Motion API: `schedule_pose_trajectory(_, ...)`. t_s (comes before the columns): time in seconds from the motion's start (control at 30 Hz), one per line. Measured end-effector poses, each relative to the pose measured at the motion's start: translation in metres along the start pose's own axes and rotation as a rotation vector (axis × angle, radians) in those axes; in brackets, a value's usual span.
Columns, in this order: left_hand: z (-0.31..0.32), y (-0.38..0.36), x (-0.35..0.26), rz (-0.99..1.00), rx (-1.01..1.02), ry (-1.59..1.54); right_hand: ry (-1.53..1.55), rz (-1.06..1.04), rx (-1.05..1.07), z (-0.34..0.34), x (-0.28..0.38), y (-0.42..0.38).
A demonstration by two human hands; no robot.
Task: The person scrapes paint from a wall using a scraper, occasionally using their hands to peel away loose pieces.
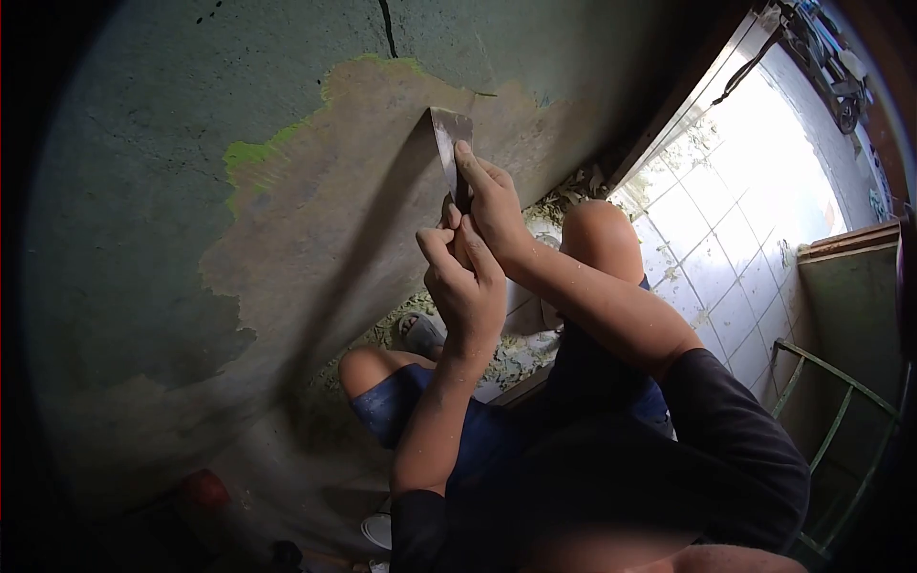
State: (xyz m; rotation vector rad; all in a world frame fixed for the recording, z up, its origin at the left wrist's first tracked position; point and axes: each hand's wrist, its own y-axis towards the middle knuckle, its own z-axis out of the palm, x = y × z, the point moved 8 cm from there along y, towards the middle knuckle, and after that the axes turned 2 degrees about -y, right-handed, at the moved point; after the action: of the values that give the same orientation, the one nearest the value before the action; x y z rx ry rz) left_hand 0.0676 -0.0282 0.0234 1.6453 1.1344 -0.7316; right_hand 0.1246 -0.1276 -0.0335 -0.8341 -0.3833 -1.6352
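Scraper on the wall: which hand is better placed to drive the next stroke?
Probably the right hand: its fingers press on the scraper blade, held against the wall. The left hand sits lower, gripping the handle, so it mostly steadies.

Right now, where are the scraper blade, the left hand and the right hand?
scraper blade [449, 143]: head view, on the flat metal.
left hand [468, 291]: head view, back of hand.
right hand [495, 205]: head view, knuckles.

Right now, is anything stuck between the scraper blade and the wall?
Nothing visible. The scraper, held by the right hand and left hand, has its blade edge right at the wall, on the bare patch where paint is gone.
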Motion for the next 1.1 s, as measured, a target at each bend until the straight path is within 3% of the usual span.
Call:
schedule_pose_trajectory(0.53, 0.037, 0.014, -0.005, 0.14, 0.069, 0.073, -0.01, 0.014, -0.028, -0.022, 0.029, 0.012)
schedule_pose_trajectory(0.63, 0.016, 0.033, 0.007, 0.118, 0.15, 0.04, 0.075, -0.001, 0.003, -0.009, 0.014, 0.02)
schedule_pose_trajectory(0.73, -0.003, 0.054, 0.003, 0.109, 0.185, -0.064, 0.311, -0.01, -0.132, -0.005, -0.001, 0.029)
schedule_pose_trajectory(0.8, 0.004, 0.046, -0.014, 0.209, 0.173, 0.14, 0.256, -0.036, -0.106, -0.008, 0.008, 0.024)
schedule_pose_trajectory(0.87, 0.01, 0.023, -0.004, 0.106, 0.128, 0.134, 0.286, 0.01, -0.041, -0.016, -0.003, 0.022)
schedule_pose_trajectory(0.93, 0.009, 0.014, -0.005, 0.136, 0.062, 0.075, 0.2, 0.109, -0.167, -0.026, -0.015, 0.011)
schedule_pose_trajectory(1.1, 0.015, 0.013, 0.001, 0.085, 0.089, 0.086, 0.252, 0.124, -0.179, -0.028, -0.013, 0.008)
